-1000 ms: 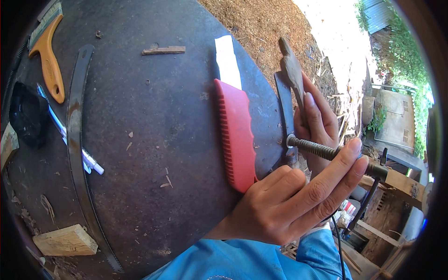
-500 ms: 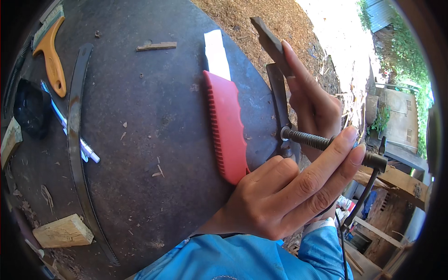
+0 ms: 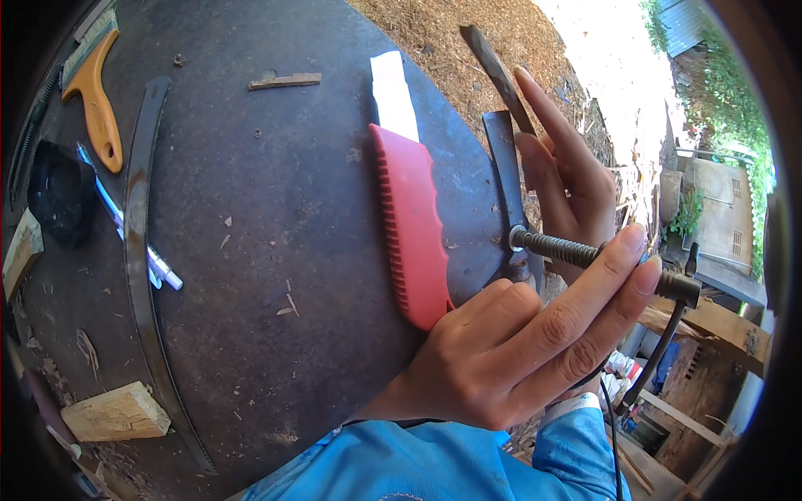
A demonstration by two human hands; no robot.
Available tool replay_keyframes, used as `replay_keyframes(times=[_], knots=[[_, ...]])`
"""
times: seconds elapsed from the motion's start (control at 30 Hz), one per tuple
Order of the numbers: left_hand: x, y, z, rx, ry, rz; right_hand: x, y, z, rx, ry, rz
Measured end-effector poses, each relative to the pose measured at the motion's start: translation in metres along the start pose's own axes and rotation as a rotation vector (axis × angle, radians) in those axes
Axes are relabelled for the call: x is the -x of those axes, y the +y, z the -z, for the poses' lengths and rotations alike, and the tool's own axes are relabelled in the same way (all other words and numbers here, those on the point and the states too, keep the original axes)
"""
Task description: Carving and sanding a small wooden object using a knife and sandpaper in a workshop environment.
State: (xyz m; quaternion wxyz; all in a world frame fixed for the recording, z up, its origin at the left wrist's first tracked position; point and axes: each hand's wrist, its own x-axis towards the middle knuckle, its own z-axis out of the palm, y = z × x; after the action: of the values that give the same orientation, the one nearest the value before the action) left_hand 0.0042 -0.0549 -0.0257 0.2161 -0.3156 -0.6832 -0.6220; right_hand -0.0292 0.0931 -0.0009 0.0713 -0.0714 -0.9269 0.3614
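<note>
My left hand (image 3: 493, 359) is at the table's right edge, its first two fingers stretched over the threaded screw of a metal clamp (image 3: 551, 247). It looks closed on the screw; its thumb is hidden. Beyond it, my right hand (image 3: 576, 179) pinches a narrow dark brown strip (image 3: 493, 67) that points up and away, held edge-on. Beside the screw's tip stands a flat dark metal bar (image 3: 502, 159), partly over the table edge. Close to my left hand's knuckles lies a red ridged handle (image 3: 411, 230) with a white-wrapped end (image 3: 393, 93).
On the dark table (image 3: 251, 334) lie a long curved saw blade (image 3: 138, 225), an orange-handled brush (image 3: 96, 108), a pen (image 3: 159, 267), a black round object (image 3: 60, 196), a wood block (image 3: 117, 412) and a small wood stick (image 3: 286, 81). Sawdust (image 3: 434, 42) covers the ground beyond.
My right hand's strip has turned to show its narrow side, and the index finger has lifted off it. The clamp's handle has swung slightly; the whole view has shifted a little.
</note>
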Motion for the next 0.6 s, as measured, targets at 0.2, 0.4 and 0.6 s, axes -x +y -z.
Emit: replay_keyframes(times=[0.2,0.4,0.6], knots=[[0.0,0.005,-0.004,0.012,0.023,0.029,-0.005,-0.002,0.002,0.236,-0.012,0.323],[-0.002,0.001,-0.008,0.051,0.123,0.031,0.004,-0.007,-0.002,0.248,-0.013,0.274],[-0.002,-0.001,0.0,-0.031,0.05,-0.013,0.011,-0.004,-0.015,-0.014,0.07,0.123]])
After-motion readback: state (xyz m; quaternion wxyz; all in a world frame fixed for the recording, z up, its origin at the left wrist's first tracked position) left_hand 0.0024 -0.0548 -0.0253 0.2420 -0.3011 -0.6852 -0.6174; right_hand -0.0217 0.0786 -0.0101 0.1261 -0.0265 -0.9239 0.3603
